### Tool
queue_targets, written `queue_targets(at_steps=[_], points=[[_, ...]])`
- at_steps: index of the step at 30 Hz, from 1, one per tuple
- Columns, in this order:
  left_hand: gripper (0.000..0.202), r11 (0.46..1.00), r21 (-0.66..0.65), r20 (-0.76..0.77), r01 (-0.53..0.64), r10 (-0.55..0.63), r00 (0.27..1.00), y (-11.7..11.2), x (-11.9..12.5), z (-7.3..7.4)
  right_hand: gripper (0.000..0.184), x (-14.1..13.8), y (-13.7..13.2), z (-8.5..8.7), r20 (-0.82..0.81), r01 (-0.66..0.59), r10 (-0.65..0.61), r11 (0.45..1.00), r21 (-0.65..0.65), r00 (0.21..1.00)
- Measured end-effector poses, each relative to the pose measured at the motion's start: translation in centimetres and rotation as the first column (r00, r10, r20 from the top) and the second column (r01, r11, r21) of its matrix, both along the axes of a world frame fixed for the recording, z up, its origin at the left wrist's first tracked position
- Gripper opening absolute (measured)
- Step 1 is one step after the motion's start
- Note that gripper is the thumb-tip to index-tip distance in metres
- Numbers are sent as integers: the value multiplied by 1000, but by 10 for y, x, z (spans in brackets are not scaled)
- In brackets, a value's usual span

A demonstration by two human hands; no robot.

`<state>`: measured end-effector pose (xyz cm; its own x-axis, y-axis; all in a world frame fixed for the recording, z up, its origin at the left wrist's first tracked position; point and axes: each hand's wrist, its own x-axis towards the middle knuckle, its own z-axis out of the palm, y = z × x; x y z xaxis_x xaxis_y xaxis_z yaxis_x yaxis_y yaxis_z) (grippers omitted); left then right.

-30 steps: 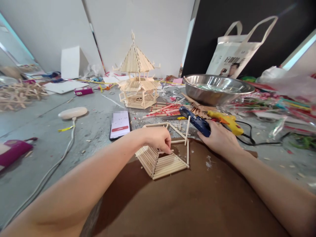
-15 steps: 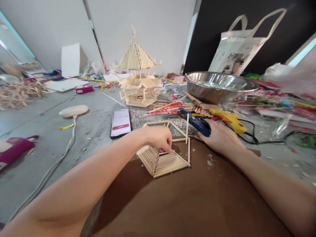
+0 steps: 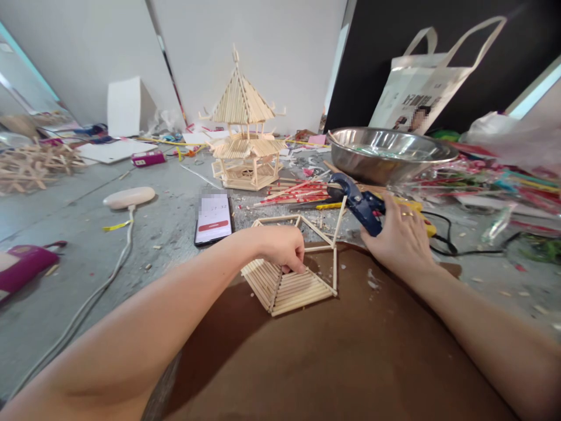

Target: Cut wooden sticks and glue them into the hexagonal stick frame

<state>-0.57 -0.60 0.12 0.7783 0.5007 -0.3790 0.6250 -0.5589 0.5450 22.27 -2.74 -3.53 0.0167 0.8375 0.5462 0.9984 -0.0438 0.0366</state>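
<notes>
A flat frame of thin wooden sticks [image 3: 302,290] lies on a brown board [image 3: 350,362], with two of its panels covered by sticks laid side by side. My left hand [image 3: 287,248] is closed in a pinch at the upper edge of the front panel. Its fingertips are on the topmost stick there and partly hide it. Past the frame's right corner, my right hand [image 3: 403,240] wraps round a dark blue hand cutter [image 3: 360,207]. A single upright stick [image 3: 339,221] leans at that corner, beside the cutter.
Behind stands a stick pagoda model [image 3: 245,134]. A phone [image 3: 213,216] lies left of the frame. A steel basin [image 3: 390,152], a yellow glue gun [image 3: 427,222] with a black cord and bundled sticks [image 3: 302,193] crowd the right. A white cable [image 3: 118,269] runs down the left.
My right hand and the blue cutter have moved right and turned, and its handles look further apart. The upright stick tilts more. My left hand has shifted slightly, closing the gap above the panel.
</notes>
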Motion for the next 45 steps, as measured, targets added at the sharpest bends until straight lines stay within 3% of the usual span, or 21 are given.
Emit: queue_targets(at_steps=[13,18,21,25,28,32,36,40,45], points=[[22,998,56,-41,33,-30,999,2,0,1,83,0,1,6,-104,122,-110,985,124,989],[22,996,75,-43,49,-46,998,-1,0,6,75,4,2,3,7,67,-68,996,62,998],[20,998,48,-53,39,-36,998,-1,-3,9,75,6,2,5,-31,86,-84,995,55,996],[21,999,36,14,-17,17,1000,2,-6,12,76,7,2,9,-88,99,-89,989,112,992],[21,992,84,141,-94,81,987,2,-4,13,73,9,2,9,-38,53,-51,997,60,998],[20,966,140,429,-217,138,892,-4,5,12,70,6,-1,8,-1,-5,5,999,36,1000],[24,945,-122,532,-305,321,784,-11,15,3,71,-4,-7,11,13,-52,51,997,63,999],[19,906,-353,651,-233,417,635,-15,23,-7,70,-10,-10,11,30,-75,73,995,66,997],[14,866,-477,705,-149,478,525,-13,27,-14,71,-11,-11,10,23,-80,79,995,58,997]])
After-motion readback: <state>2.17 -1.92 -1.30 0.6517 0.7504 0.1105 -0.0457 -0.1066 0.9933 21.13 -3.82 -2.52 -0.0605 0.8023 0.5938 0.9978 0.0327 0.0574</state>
